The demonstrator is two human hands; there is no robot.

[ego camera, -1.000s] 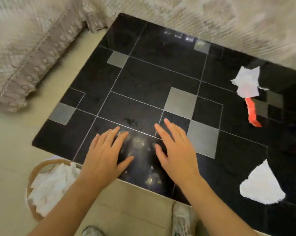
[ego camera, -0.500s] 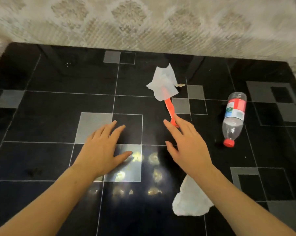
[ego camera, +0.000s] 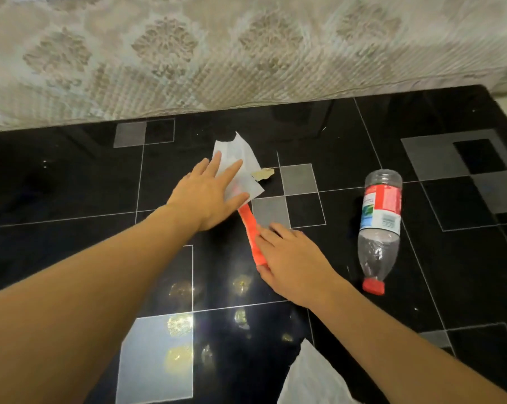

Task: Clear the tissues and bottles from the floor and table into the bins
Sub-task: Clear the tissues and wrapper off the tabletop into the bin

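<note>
A white tissue (ego camera: 246, 164) lies flat on the black glass table (ego camera: 71, 185). My left hand (ego camera: 208, 193) rests spread on top of it, fingers apart. An orange strip (ego camera: 251, 228) runs from under the tissue toward me. My right hand (ego camera: 293, 260) lies on its near end, fingers around its edge; I cannot tell if it grips. An empty plastic bottle (ego camera: 379, 228) with a red label and red cap lies on its side to the right, untouched. A second white tissue (ego camera: 313, 377) lies near the front edge under my right forearm.
A small beige scrap (ego camera: 262, 173) lies beside the far tissue. A bed with a patterned cover (ego camera: 246, 48) runs along the table's far edge. No bin is in view.
Both hands have reached forward: the left from the bare table onto the far tissue, the right along the orange strip. The view moved closer to the table.
</note>
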